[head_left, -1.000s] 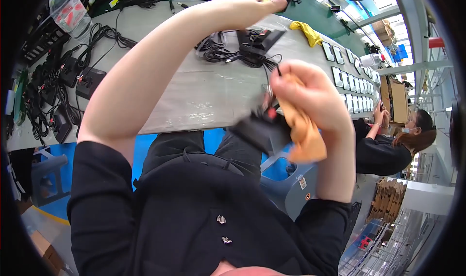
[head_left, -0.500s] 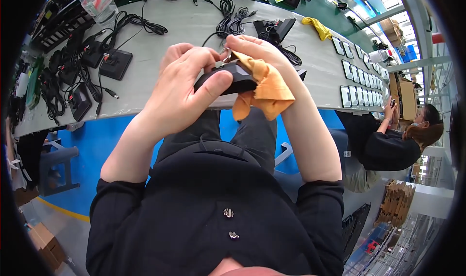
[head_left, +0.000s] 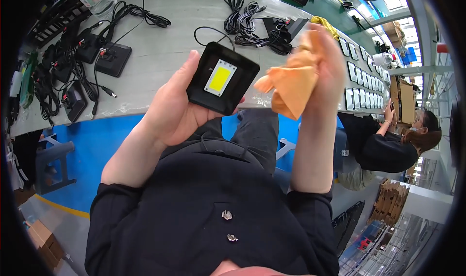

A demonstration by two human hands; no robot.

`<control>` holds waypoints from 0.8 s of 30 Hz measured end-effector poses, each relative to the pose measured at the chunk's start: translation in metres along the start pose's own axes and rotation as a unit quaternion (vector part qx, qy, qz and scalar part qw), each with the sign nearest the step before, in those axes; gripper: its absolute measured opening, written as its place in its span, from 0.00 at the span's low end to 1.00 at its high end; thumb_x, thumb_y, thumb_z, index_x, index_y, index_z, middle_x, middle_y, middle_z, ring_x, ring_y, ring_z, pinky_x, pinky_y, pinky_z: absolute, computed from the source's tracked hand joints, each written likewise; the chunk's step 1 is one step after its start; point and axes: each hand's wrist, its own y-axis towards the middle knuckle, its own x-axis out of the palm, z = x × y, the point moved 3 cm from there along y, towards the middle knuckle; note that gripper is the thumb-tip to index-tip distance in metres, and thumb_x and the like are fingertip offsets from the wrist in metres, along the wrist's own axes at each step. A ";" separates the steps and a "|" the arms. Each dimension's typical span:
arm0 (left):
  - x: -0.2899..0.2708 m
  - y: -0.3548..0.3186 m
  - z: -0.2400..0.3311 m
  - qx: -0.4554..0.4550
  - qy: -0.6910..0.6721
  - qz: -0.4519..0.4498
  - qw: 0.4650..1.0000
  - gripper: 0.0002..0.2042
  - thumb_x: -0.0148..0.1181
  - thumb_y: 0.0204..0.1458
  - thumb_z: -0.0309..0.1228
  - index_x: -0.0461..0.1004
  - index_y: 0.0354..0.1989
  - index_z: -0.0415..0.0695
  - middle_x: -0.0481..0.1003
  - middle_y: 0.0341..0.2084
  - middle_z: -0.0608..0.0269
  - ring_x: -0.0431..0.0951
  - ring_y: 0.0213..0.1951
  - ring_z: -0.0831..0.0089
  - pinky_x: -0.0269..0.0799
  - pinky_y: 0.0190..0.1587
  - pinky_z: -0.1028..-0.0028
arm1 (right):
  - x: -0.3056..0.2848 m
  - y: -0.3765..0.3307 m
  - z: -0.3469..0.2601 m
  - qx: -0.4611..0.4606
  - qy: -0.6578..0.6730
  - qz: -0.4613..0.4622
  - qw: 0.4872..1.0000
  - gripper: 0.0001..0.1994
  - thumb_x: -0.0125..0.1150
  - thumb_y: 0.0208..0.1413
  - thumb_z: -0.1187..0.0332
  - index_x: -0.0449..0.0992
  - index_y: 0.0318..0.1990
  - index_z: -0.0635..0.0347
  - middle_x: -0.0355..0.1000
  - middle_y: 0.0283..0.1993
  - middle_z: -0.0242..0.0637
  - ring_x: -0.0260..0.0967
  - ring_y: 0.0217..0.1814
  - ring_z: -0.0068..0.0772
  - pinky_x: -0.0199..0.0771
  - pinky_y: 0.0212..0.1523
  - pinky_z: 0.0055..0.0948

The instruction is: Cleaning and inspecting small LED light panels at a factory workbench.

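Observation:
My left hand [head_left: 177, 111] holds a small black square floodlight [head_left: 222, 78] from below, its yellow LED panel facing up toward me. A thin black cable runs from it back onto the table. My right hand [head_left: 326, 57] is raised just to the right of the light and grips a crumpled orange cloth [head_left: 290, 83], which hangs a little apart from the light's right edge. Both hands are over the near edge of the grey worktable [head_left: 160, 57].
More black floodlights with coiled cables [head_left: 111, 57] lie at the table's left. A bundle of black cables and units [head_left: 262, 25] sits farther back. A row of finished lights [head_left: 361, 77] lines the right side. Another person [head_left: 388, 140] works at the right. The floor below is blue.
The light has been turned from face-down under both hands to face-up in my left hand. My right hand has lifted the orange cloth off it to the right.

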 end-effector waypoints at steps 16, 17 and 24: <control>0.019 0.015 -0.013 0.032 -0.047 0.061 0.997 0.26 0.29 0.66 0.47 0.60 0.60 0.38 0.70 0.52 0.51 0.73 0.53 0.60 0.70 0.56 0.60 | -0.002 -0.048 0.035 -0.097 -0.230 -0.056 0.967 0.15 0.51 0.51 0.83 0.64 0.47 0.66 0.65 0.54 0.46 0.65 0.55 0.34 0.66 0.55 0.31; 0.017 0.015 -0.012 0.021 -0.036 0.075 0.996 0.28 0.28 0.66 0.48 0.59 0.61 0.37 0.69 0.54 0.49 0.72 0.54 0.58 0.70 0.56 0.59 | -0.007 -0.047 0.033 -0.049 -0.151 -0.051 0.986 0.14 0.51 0.52 0.84 0.65 0.47 0.65 0.67 0.52 0.44 0.67 0.54 0.32 0.68 0.54 0.30; 0.020 0.007 -0.002 0.089 -0.007 0.085 0.992 0.30 0.27 0.66 0.48 0.59 0.61 0.34 0.68 0.52 0.35 0.72 0.54 0.53 0.70 0.57 0.60 | -0.033 -0.046 0.017 0.108 0.089 0.023 0.990 0.13 0.50 0.51 0.84 0.65 0.43 0.61 0.71 0.44 0.44 0.72 0.47 0.30 0.75 0.49 0.30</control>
